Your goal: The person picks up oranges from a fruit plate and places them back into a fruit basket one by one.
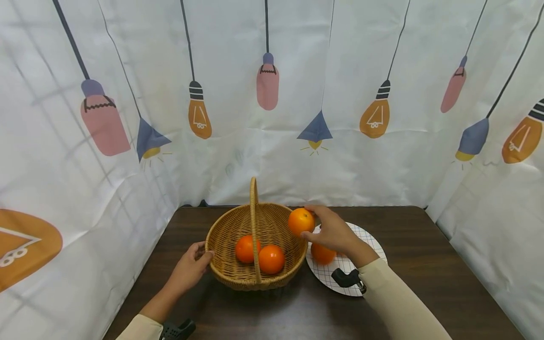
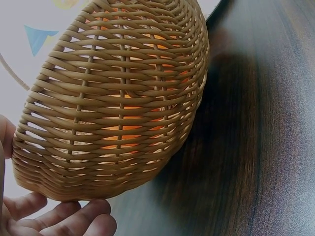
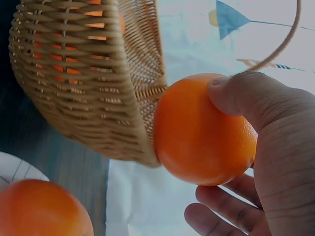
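Note:
A wicker basket (image 1: 229, 278) with an arched handle stands on the table, two oranges (image 1: 272, 259) lying inside. At its left rim my left hand (image 1: 192, 268) holds on; in the left wrist view the thumb is at the edge and the fingers (image 2: 74, 216) touch the outer weave. My right hand (image 1: 333, 231) grips another orange (image 1: 301, 222) at the basket's right rim, thumb on one side in the right wrist view. Below that hand, an orange (image 1: 323, 254) sits on a white plate (image 1: 369, 241) with a grid pattern; the arm partly hides what else lies there.
The dark wooden table (image 1: 425, 264) extends to the right of the plate and in front of the basket. White curtains (image 1: 238, 156) printed with lamps and bulbs surround the table's back and sides.

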`<state>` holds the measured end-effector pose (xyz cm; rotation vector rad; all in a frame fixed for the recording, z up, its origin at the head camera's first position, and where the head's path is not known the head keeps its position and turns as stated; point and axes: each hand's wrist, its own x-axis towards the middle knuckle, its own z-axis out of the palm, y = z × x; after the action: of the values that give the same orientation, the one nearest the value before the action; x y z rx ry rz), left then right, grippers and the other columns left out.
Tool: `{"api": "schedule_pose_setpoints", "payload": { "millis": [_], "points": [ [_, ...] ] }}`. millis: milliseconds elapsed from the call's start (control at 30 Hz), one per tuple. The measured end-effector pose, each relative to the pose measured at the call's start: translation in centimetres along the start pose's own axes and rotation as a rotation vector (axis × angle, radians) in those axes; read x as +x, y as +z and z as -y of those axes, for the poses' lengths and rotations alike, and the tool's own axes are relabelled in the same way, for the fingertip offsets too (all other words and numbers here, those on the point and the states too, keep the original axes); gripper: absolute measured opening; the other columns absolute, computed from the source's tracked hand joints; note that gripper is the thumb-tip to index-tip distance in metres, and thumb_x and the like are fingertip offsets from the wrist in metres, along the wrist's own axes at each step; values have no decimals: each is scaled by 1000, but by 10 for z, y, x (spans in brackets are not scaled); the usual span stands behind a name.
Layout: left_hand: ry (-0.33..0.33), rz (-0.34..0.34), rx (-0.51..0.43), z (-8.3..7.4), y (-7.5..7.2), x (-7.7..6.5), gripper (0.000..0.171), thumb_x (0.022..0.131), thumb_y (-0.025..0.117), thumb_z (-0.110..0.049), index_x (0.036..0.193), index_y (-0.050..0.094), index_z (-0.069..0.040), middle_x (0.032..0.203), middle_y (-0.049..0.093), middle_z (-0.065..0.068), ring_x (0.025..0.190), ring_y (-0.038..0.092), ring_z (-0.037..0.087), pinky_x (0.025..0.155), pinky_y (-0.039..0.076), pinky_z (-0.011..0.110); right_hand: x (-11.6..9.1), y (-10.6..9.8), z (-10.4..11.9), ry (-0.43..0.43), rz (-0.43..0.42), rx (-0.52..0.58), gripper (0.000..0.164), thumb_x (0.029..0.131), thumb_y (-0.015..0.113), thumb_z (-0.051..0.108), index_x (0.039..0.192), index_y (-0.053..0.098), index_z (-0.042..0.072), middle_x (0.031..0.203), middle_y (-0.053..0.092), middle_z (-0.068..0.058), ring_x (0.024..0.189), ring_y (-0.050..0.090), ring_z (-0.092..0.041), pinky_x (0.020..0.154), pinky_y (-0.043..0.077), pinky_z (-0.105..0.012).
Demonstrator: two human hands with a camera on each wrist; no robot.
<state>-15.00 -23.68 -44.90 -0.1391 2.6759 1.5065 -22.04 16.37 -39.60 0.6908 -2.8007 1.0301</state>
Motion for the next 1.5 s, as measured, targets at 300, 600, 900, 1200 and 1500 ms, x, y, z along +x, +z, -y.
{"api": "schedule_pose_setpoints", "payload": {
  "millis": [300,600,900,1200,1500],
  "points": [
    [6,6,3,1,-1,0,59,107,55,-30,150,37,6,139,53,29,116,61,36,84,59,42,7,14,7,4,36,-19,80,85,85,39,151,49,13,144,54,-5,112,60,-20,94,52,-45],
    [5,14,-10,2,-1,-1,59,107,55,-29,150,36,6,141,51,31,120,59,39,86,58,43,9,23,7,24,63,-21,79,85,85,37,151,50,13,146,52,-7,117,58,-24,96,51,-46],
    [10,6,-22,3,-1,-1,58,107,55,-29,150,38,6,139,53,29,119,60,37,86,59,42,8,26,11,5,81,-40,76,87,84,35,150,50,8,146,53,-11,121,57,-27,99,49,-48],
    [19,-4,-32,5,0,-1,55,107,55,-28,149,40,5,136,56,26,115,61,34,84,59,39,5,28,7,-23,75,-63,70,90,81,33,148,52,6,143,54,-12,117,60,-30,96,52,-49],
    [20,-7,-23,5,-1,0,54,106,55,-27,148,41,5,135,57,26,113,62,34,84,59,39,-1,24,0,-31,62,-30,67,90,81,29,146,54,6,138,57,-11,114,60,-29,95,51,-51]
  ]
}}
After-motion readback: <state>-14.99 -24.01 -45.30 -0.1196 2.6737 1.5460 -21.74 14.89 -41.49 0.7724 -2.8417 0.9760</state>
